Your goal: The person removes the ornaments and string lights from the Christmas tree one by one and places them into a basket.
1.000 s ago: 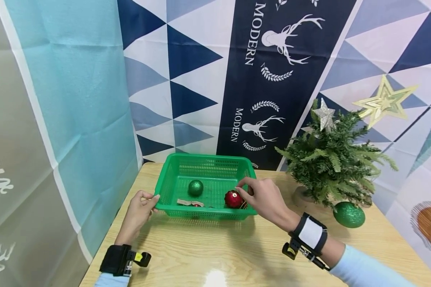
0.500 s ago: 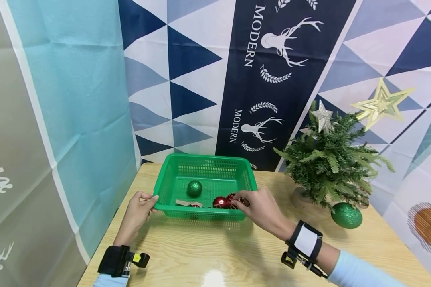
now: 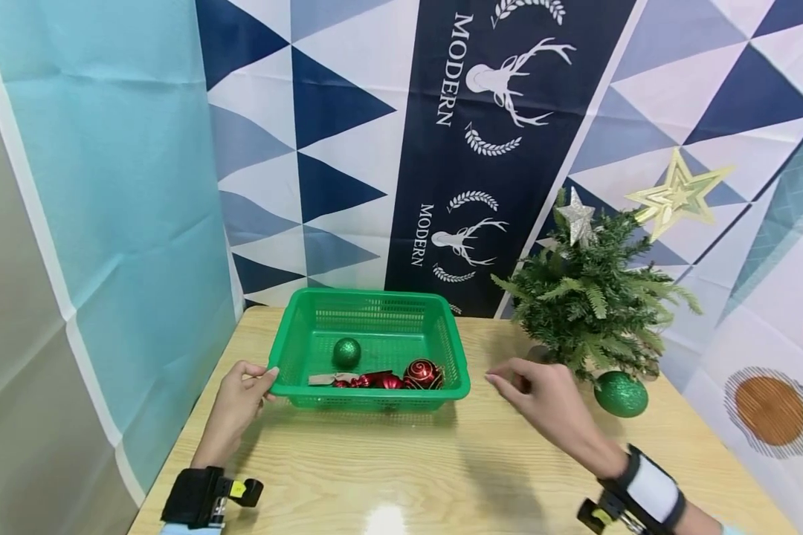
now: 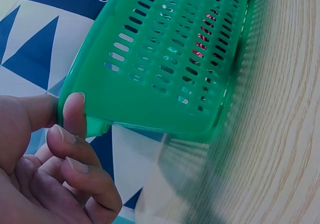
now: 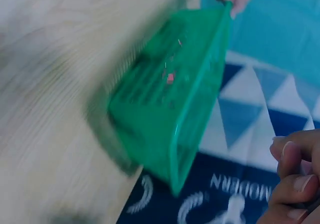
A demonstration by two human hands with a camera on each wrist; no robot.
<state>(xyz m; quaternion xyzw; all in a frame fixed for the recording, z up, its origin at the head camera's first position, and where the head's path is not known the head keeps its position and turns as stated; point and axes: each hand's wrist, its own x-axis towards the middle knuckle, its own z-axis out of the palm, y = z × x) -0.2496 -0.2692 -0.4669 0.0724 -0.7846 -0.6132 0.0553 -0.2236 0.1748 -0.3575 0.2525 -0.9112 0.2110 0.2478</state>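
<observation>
Basket, green plastic (image 3: 368, 394), one: rectangular, glossy, its walls pierced by rows of slots; flecks of red show through them in both wrist views. Location: on the pale wood-grain table (image 3: 375, 468), mouth upward. Directions are read from the basket's middle, 12 o'clock facing the patterned backdrop (image 3: 348, 186).

Contents: one green glitter ball (image 3: 346, 353) at 9 o'clock; one red ball (image 3: 423, 375) with swirling lines at 4 o'clock; one pale strip (image 3: 324, 379) at 8 o'clock; further red pieces (image 3: 391, 381) about 6 o'clock (count uncertain, the near wall hiding part of them).

Orientation: long axis from 9 to 3 o'clock, short axis from 12 to 6.

Hands, two: left hand (image 3: 237, 401) pinching the rim at the 8 o'clock corner; right hand (image 3: 550, 397) near 4 o'clock, apart from the basket, fingers loosely bent, holding nothing.

Adjacent, at 2 to 3 o'clock: one small evergreen tree (image 3: 589, 297), bearing one gold star (image 3: 679, 195), one silver star (image 3: 578, 217) and one green bauble (image 3: 621, 394).
</observation>
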